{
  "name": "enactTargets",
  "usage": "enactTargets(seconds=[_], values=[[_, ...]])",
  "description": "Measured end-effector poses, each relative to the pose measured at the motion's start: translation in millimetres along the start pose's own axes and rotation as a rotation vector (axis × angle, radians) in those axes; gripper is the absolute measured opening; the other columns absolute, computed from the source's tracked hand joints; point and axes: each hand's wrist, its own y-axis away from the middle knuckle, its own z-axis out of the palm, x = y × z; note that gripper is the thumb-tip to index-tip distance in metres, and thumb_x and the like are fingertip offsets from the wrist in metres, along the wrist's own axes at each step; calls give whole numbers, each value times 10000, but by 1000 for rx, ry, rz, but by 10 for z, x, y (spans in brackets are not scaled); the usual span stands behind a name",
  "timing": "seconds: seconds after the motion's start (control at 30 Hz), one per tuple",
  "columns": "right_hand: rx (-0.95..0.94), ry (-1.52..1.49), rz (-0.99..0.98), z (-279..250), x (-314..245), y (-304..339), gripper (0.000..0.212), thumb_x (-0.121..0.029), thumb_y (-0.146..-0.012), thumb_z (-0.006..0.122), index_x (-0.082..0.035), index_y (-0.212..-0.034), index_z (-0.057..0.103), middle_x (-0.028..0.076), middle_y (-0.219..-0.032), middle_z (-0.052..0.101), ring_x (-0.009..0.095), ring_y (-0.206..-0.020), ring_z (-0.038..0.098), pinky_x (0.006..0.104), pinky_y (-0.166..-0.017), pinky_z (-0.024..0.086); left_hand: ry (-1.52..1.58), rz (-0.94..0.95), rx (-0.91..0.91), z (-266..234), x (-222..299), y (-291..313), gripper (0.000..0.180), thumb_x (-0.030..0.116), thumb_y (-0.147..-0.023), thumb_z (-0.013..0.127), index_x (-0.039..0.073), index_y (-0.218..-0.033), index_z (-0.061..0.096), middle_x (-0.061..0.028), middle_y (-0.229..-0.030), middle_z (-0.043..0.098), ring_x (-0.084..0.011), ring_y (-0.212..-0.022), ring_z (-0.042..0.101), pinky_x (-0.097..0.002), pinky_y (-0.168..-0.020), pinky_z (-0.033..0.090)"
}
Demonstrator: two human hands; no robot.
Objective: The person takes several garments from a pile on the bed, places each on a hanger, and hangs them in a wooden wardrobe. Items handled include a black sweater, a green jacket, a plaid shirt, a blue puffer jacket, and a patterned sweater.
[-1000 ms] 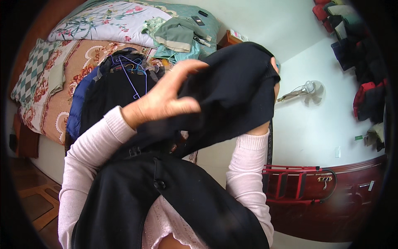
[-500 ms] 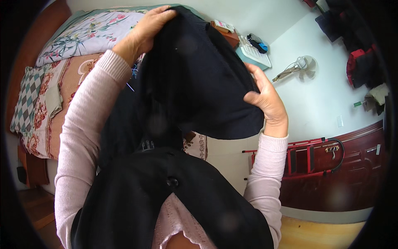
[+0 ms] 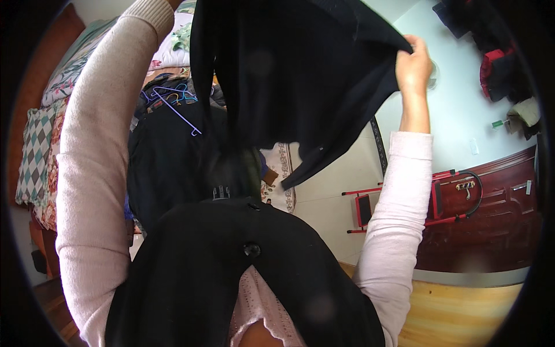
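A black knit garment hangs spread out in front of me, with a loose tapering end dangling at its lower right. My right hand is closed around the garment's right edge, fingers bent over the cloth. My left arm reaches to the top edge of the picture, and only a sliver of my left hand shows; its fingers are cut off. Below the garment, more black clothing lies in a pile. Purple and blue hangers rest on dark clothes beyond it.
A bed with a floral cover and a checked pillow stands at the left. To the right, a red-framed folding step ladder is by a dark red door. Dark clothes hang on the far-right wall.
Both hands have moved up and farther apart, stretching the garment wider. My left hand has almost left the picture. The hangers on the clothes now show more fully.
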Motion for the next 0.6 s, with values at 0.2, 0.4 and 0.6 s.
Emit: enactTargets(seconds=[0.2, 0.4, 0.6], values=[[-9, -60, 28, 4, -261, -160, 242, -58, -848, 594, -69, -1090, 605, 136, -1061, 676, 277, -972, 656, 344, -895, 487, -137, -9, 127, -349, -71, -97, 253, 64, -862, 477, -26, -1038, 637, -128, -840, 667, -199, -751, 623, -323, -680, 511], [-199, -450, 8, 167, -288, 181, 170, -65, -868, 602, -24, -1029, 637, 56, -910, 679, 127, -865, 610, 260, -816, 468, 68, -236, 213, -408, 242, 392, 264, 44, -886, 448, 1, -1100, 596, -93, -836, 643, -150, -635, 597, -262, -565, 490], [-254, -729, 268, 287, 15, 402, 197, -129, -914, 613, 15, -1041, 660, 10, -901, 664, 80, -815, 568, 228, -760, 458, 234, -170, -44, -269, -41, 437, 302, 69, -900, 444, 47, -1175, 568, -51, -1000, 632, -135, -809, 599, -267, -669, 490]])
